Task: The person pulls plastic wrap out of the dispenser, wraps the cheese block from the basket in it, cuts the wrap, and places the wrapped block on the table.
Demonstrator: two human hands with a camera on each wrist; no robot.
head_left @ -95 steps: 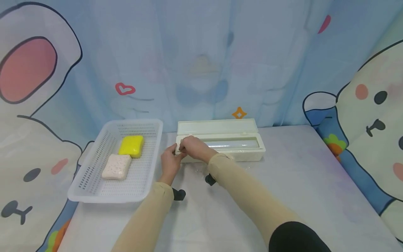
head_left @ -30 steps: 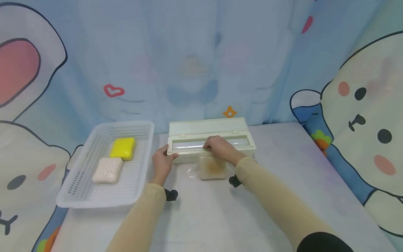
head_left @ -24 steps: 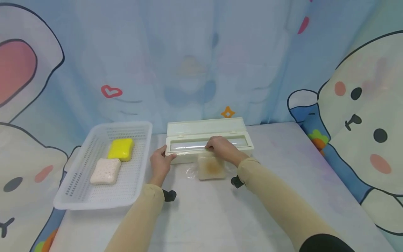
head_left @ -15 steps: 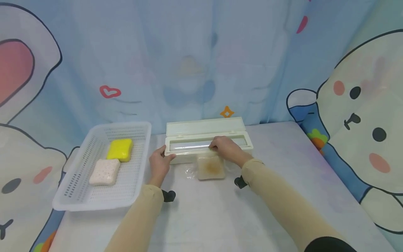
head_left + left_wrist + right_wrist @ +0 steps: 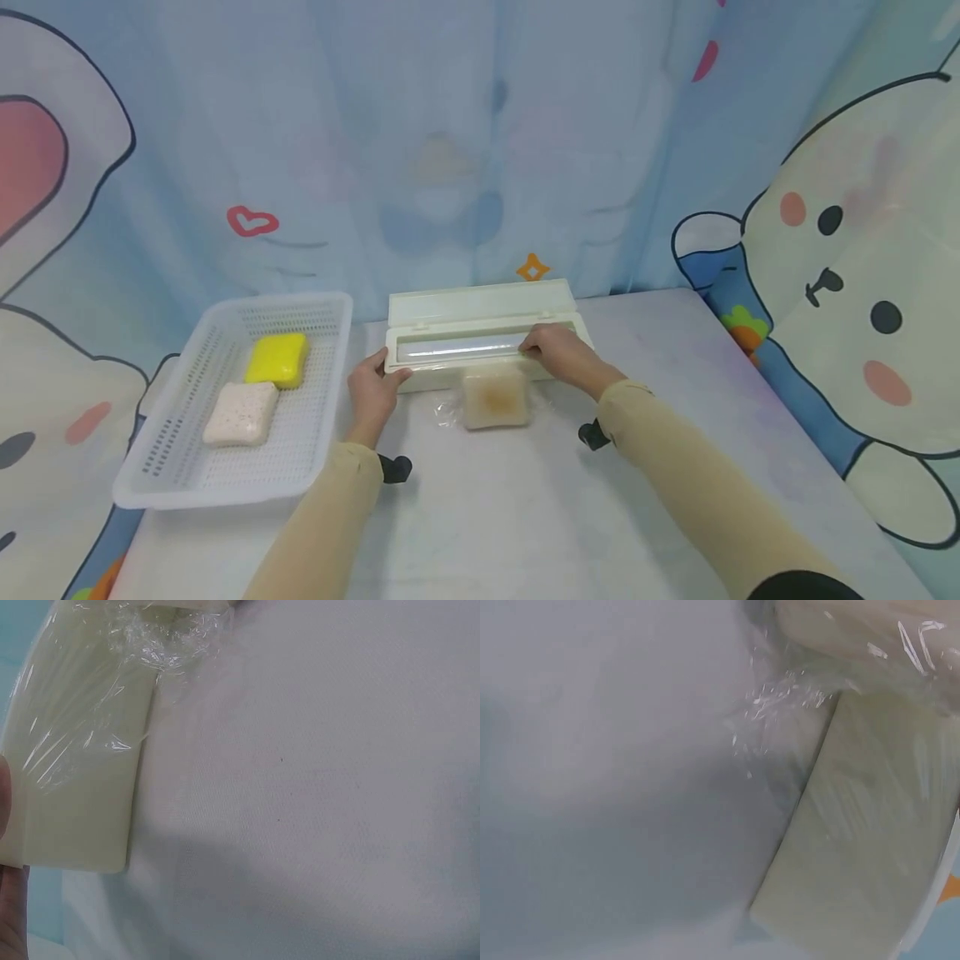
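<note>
A cream cling film dispenser [image 5: 435, 379] stands at the table's back with its lid [image 5: 480, 304] raised, a roll of clear film [image 5: 457, 348] inside. My left hand [image 5: 372, 396] grips its left end, thumb on the front face. At the right part of the front rim, my right hand [image 5: 562, 354] pinches with curled fingers; the small part under the fingertips is hidden. A pale square block [image 5: 495, 398] with a brownish patch lies against the dispenser's front under clear film. That film drapes down the dispenser's front [image 5: 82, 750] in the left wrist view and crumples beside the block.
A white perforated basket [image 5: 300, 467] stands on the left, holding a yellow block [image 5: 277, 360] and a speckled white block [image 5: 240, 414]. A blue cartoon-printed curtain [image 5: 450, 167] hangs behind the white-covered table [image 5: 480, 517].
My right hand has slid rightward along the dispenser's front rim, from its left end to its right part, uncovering the pale block. My left hand stays at the left end. The head view has shifted.
</note>
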